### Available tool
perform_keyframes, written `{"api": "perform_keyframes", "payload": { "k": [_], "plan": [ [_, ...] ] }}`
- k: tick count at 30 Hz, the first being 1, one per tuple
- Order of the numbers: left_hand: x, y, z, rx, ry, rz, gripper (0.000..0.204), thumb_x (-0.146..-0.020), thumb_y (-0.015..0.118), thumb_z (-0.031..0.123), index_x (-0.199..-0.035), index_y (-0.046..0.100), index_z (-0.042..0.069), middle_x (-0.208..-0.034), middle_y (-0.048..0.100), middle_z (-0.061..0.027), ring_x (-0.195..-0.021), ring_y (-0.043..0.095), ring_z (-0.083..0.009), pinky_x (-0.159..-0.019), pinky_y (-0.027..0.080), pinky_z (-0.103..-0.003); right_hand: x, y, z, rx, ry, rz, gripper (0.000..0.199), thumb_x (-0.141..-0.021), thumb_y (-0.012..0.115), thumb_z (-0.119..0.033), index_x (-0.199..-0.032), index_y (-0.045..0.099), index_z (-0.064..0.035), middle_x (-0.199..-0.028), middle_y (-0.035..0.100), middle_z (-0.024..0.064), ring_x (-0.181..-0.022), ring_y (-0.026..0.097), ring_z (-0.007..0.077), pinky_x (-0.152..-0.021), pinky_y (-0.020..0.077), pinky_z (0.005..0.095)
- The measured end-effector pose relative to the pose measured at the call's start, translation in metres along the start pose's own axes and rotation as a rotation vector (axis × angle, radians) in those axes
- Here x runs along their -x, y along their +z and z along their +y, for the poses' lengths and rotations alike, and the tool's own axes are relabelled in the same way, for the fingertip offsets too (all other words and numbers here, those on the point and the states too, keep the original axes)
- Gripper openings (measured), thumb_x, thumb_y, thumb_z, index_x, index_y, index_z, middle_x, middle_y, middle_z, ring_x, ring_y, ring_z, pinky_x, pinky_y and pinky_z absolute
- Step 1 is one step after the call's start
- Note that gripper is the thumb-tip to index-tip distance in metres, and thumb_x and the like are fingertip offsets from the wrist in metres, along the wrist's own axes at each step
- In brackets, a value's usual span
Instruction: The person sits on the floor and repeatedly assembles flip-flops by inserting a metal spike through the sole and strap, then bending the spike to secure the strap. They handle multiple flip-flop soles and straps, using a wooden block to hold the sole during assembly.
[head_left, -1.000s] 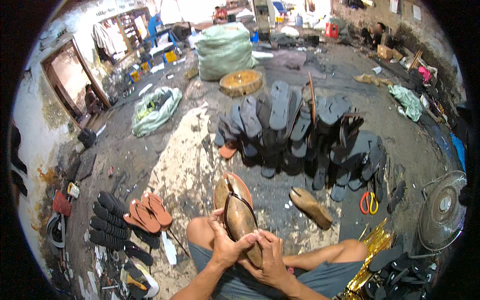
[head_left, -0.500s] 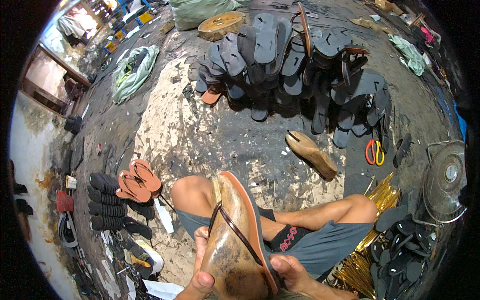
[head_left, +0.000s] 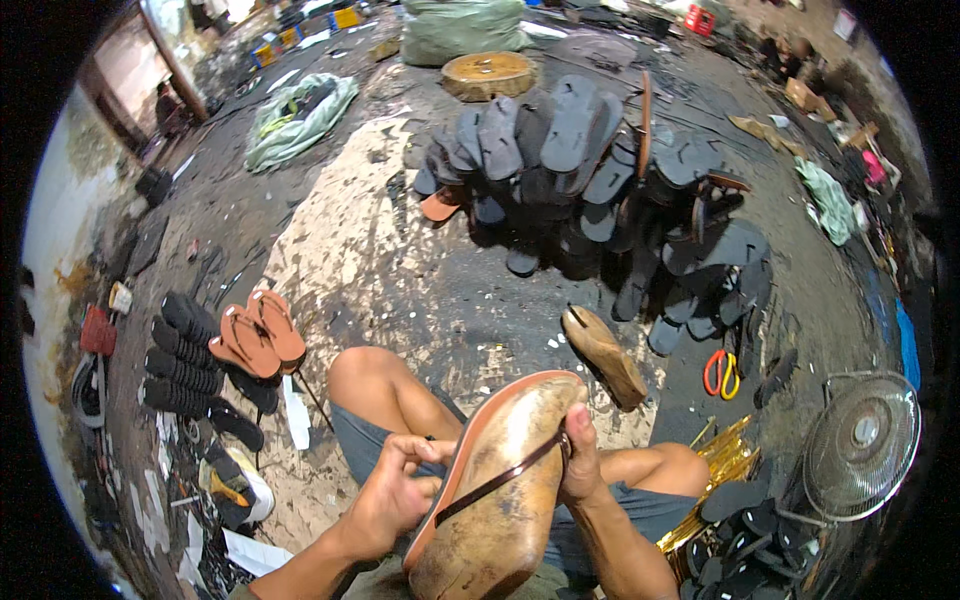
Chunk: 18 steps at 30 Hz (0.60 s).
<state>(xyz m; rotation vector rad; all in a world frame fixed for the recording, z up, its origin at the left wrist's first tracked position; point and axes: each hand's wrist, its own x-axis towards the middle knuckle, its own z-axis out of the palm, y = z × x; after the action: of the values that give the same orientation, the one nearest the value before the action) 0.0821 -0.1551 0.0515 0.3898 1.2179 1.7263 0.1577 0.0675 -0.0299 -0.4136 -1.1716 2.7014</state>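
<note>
A wooden shoe last (head_left: 515,490) stands tilted in front of me, with a flip-flop (head_left: 455,470) fitted against it. The flip-flop has a terracotta edge, and its dark brown strap (head_left: 500,485) crosses over the wood. My right hand (head_left: 580,460) grips the last near its toe end, thumb up beside the strap. Beside the sole's left edge is my left hand (head_left: 400,490), fingers curled in close to the sole's underside. A small dark bit shows at its fingertips; what it is I cannot tell.
Another wooden last (head_left: 605,355) lies beyond my legs, before a heap of dark sandals (head_left: 575,130). Scissors with red and yellow handles (head_left: 722,373) lie to the right, near a fan (head_left: 862,445). Brown flip-flops (head_left: 258,335) and stacked black soles (head_left: 180,360) sit at left.
The last and flip-flop have turned, so the toe now leans right and the sole faces left. My right hand has moved up to the toe end; my left has shifted to the sole side.
</note>
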Motion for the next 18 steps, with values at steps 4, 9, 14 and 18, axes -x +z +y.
{"api": "perform_keyframes", "payload": {
  "k": [4,9,14,18],
  "plan": [
    [0.015,0.001,-0.034,0.272,-0.501,0.290,0.059,-0.109,0.038,0.052,-0.130,0.057,-0.001,-0.130,0.062,-0.0153,-0.114,0.061,-0.0143,-0.092,0.051,-0.029,-0.005,-0.002,0.021,-0.230,0.068,-0.015,0.068,-0.101,0.047,-0.060,-0.135,0.053,-0.0016,-0.123,0.067,0.0130,-0.109,0.067,0.0241,-0.097,0.0557,0.0397],
    [0.043,-0.002,-0.055,0.309,-0.272,0.298,0.051,-0.110,0.045,0.043,-0.121,0.066,-0.002,-0.108,0.071,-0.0080,-0.094,0.065,-0.0100,-0.082,0.052,-0.027,-0.012,0.002,0.021,-0.278,0.043,-0.019,0.071,-0.099,0.048,-0.063,-0.133,0.055,-0.0010,-0.119,0.068,0.0134,-0.105,0.069,0.0228,-0.092,0.0583,0.0389],
    [0.066,0.000,-0.047,0.322,-0.340,0.403,0.037,-0.110,0.048,0.029,-0.114,0.067,-0.002,-0.097,0.071,-0.0042,-0.082,0.064,-0.0091,-0.075,0.053,-0.027,-0.011,0.019,0.016,-0.254,0.086,-0.040,0.075,-0.094,0.053,-0.065,-0.132,0.056,-0.0008,-0.118,0.069,0.0144,-0.102,0.070,0.0235,-0.089,0.0597,0.0387],
    [0.066,0.003,-0.026,0.250,-0.495,0.510,0.031,-0.108,0.051,0.027,-0.105,0.067,0.000,-0.086,0.066,-0.0014,-0.075,0.060,-0.0097,-0.070,0.051,-0.028,-0.012,0.025,0.002,-0.185,0.109,-0.019,0.074,-0.094,0.054,-0.064,-0.132,0.056,-0.0008,-0.118,0.069,0.0153,-0.103,0.070,0.0249,-0.091,0.0592,0.0392]
  ]
}}
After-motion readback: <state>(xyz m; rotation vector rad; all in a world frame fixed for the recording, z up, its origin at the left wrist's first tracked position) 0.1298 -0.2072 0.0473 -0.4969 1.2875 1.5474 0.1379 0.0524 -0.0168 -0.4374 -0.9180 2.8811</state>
